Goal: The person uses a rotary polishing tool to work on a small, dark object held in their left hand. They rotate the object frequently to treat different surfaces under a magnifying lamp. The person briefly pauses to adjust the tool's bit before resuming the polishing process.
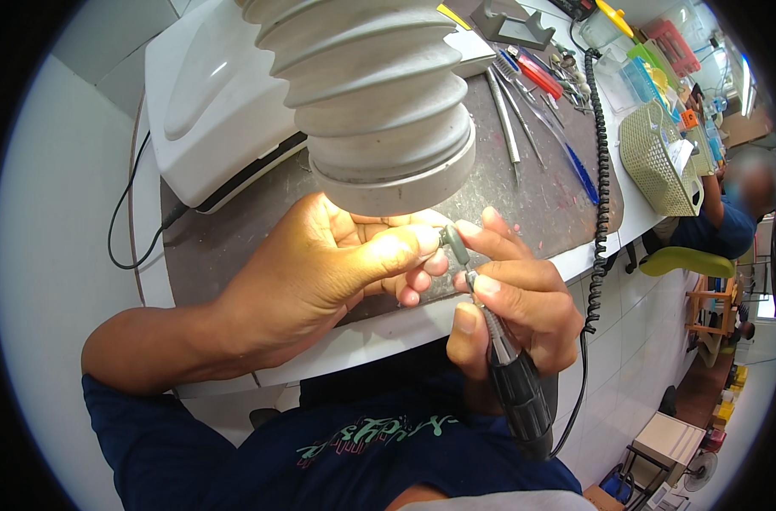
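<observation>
My right hand (532, 307) grips a rotary handpiece (521, 393) with a black body and a silver nose, pointing up and away from me. A grey-green cylindrical grinding bit (458, 247) sits at its tip. My left hand (315, 268) pinches a tiny piece between thumb and fingers, mostly hidden by the fingertips, so I cannot make out its kind. The bit is right beside the left fingertips and looks to touch the piece. Both hands are over the bench's near edge, just below the mouth of a ribbed white hose (388, 170), in bright light.
A white rounded machine (226, 102) stands at the left on the dark bench mat (524, 200). Thin hand tools, a blue-tipped one (582, 175) and a red-handled one (539, 75) lie far right. A coiled black cord (601, 153) hangs near a woven basket (656, 157). Another person (720, 217) sits beyond.
</observation>
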`<state>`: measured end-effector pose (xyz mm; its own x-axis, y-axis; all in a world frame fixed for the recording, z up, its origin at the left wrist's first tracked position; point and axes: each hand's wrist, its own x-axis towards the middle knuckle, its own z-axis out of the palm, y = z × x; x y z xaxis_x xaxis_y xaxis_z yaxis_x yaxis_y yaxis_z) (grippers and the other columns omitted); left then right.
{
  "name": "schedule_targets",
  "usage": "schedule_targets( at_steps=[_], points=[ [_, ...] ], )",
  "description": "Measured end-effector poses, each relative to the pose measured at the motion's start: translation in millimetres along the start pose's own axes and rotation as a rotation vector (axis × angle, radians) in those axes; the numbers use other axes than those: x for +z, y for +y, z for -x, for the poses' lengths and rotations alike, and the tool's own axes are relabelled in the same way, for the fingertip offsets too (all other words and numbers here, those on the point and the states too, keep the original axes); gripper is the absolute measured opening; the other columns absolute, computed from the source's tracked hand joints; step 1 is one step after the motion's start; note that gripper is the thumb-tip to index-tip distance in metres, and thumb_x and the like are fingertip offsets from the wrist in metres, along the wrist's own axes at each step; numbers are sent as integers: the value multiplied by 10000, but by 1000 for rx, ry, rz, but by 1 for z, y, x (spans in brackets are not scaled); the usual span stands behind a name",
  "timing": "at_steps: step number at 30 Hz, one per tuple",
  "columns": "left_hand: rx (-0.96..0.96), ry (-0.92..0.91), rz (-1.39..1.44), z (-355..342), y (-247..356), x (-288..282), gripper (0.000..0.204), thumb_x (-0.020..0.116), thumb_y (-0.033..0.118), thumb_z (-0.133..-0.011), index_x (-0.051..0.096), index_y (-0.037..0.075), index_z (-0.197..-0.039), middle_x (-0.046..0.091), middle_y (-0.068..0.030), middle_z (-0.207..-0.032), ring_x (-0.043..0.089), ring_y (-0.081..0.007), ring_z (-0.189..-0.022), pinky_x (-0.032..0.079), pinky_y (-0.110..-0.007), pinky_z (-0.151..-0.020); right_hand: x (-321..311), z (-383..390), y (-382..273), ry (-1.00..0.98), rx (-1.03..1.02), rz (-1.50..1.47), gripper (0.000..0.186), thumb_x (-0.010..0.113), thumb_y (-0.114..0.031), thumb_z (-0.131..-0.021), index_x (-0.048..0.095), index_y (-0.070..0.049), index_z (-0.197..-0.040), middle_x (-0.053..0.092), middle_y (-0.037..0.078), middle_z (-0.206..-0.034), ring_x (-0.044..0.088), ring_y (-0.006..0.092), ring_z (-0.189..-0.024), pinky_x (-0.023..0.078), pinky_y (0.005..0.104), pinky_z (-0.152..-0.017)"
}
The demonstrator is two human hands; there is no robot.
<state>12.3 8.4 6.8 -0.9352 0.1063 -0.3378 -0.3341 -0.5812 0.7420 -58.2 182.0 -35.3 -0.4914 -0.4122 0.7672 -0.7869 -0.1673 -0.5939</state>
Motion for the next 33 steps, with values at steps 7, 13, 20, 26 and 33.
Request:
schedule_targets(
  at_steps=[7,13,20,26,33],
  points=[
    [5,3,-2,-1,-1,-2,210,596,105,-915,551,-6,-1086,573,-76,-860,541,-120,-736,469,-249,-682,1,1,-1,12,11,-2,208,730,-47,-765,572,-17,-896,662,136,-794,690,363,-918,522,519,-900],
    [7,7,-1,1,0,0,193,596,100,-913,557,5,-1076,575,-71,-865,541,-120,-736,468,-249,-679,-1,1,-1,7,27,1,215,730,-38,-764,567,-16,-903,663,139,-811,685,365,-935,514,520,-914],
    [0,23,-7,0,0,1,201,598,99,-911,561,-8,-1077,572,-67,-862,539,-117,-740,467,-250,-678,0,0,-2,-6,4,5,214,730,-40,-761,572,-21,-903,661,128,-797,685,363,-937,517,517,-910],
    [-7,12,-12,0,0,0,216,595,105,-914,562,-20,-1087,567,-68,-849,539,-118,-738,465,-249,-675,0,0,-1,-3,7,-5,210,729,-43,-758,577,-38,-903,663,117,-780,690,357,-921,526,512,-896],
    [-16,11,-8,0,1,1,225,586,114,-923,560,-26,-1098,568,-75,-848,535,-119,-734,462,-248,-671,2,0,-1,21,22,-4,198,728,-46,-760,578,-35,-889,666,121,-785,693,350,-914,525,513,-897]
  ],
)
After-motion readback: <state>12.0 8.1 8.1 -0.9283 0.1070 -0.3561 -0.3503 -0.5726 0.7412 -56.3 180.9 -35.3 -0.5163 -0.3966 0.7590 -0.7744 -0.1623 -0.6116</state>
